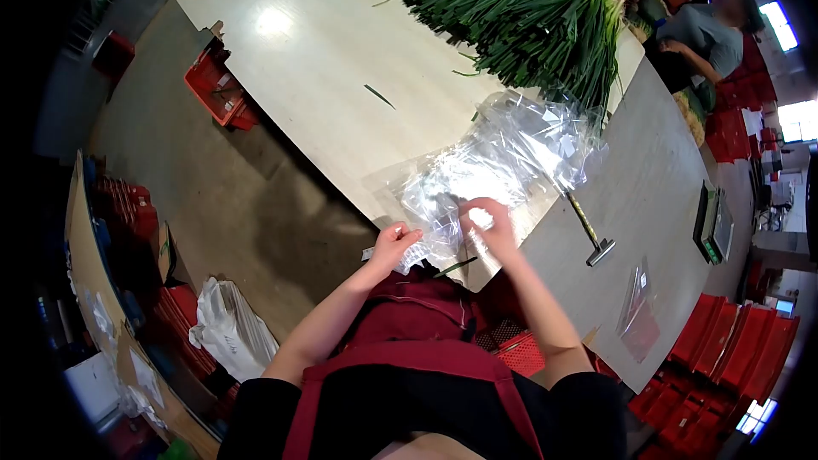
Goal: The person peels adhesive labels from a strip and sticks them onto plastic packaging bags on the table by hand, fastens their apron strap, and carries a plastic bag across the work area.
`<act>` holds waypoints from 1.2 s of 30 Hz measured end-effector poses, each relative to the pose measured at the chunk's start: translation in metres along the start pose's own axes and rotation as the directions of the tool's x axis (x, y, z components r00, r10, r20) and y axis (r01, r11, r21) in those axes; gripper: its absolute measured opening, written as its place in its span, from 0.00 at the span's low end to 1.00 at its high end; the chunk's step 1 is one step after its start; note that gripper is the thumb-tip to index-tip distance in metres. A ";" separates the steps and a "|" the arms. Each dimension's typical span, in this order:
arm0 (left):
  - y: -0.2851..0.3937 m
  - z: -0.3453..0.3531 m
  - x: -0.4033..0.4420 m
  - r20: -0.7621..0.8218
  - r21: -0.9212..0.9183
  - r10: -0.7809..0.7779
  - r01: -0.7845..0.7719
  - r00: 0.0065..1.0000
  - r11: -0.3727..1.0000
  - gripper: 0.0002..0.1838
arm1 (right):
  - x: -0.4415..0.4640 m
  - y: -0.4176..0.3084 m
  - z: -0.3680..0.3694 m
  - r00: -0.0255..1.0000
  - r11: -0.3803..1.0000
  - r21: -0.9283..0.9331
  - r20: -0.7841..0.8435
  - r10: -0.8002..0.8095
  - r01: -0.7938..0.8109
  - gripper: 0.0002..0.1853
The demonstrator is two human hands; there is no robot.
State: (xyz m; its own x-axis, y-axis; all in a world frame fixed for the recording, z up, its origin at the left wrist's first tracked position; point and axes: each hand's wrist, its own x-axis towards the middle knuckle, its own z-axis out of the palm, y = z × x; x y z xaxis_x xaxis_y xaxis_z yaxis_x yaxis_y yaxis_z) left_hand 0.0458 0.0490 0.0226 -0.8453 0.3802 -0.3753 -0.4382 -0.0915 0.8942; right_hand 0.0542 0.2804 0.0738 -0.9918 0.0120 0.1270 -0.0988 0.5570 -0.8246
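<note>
At the near corner of the pale table [332, 111], my left hand [394, 245] is closed in a pinch on the edge of a clear plastic bag [434, 234]. My right hand [492, 223] is just to its right, over the same plastic, with its fingers curled together. Glare and the see-through film hide what those fingertips hold. Beyond both hands spreads a loose pile of clear bags [545, 136]. A narrow strip of green leaf [456, 267] lies below my right hand, near my apron [409, 315].
A large heap of green onions [520, 17] covers the table's far side. To the right are a metal-headed tool [600, 251], a flat bag [639, 319] and a scale [714, 223]. Red crates [724, 345] are stacked beyond. A person [703, 43] stands at the far right.
</note>
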 end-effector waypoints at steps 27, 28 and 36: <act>-0.006 -0.013 0.017 -0.121 -0.301 -0.354 0.306 0.927 0.903 0.19 | 0.016 -0.024 0.026 0.966 0.880 0.400 0.067 0.251 -0.256 0.35; -0.002 -0.012 0.017 -0.119 -0.301 -0.351 0.303 0.929 0.904 0.19 | 0.007 -0.021 0.032 0.980 0.911 0.359 0.067 0.189 -0.200 0.40; 0.001 -0.011 0.013 -0.027 -0.406 -0.470 0.420 0.882 0.811 0.18 | -0.020 0.002 0.035 0.989 0.993 0.022 0.096 0.111 -0.113 0.08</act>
State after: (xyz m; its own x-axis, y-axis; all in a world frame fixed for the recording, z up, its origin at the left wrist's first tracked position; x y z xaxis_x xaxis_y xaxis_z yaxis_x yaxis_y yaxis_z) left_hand 0.0311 0.0438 0.0163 -0.5480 0.3531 -0.7583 -0.8348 -0.2887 0.4688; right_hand 0.0714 0.2520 0.0505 -0.9998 -0.0065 -0.0189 0.0125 0.5336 -0.8456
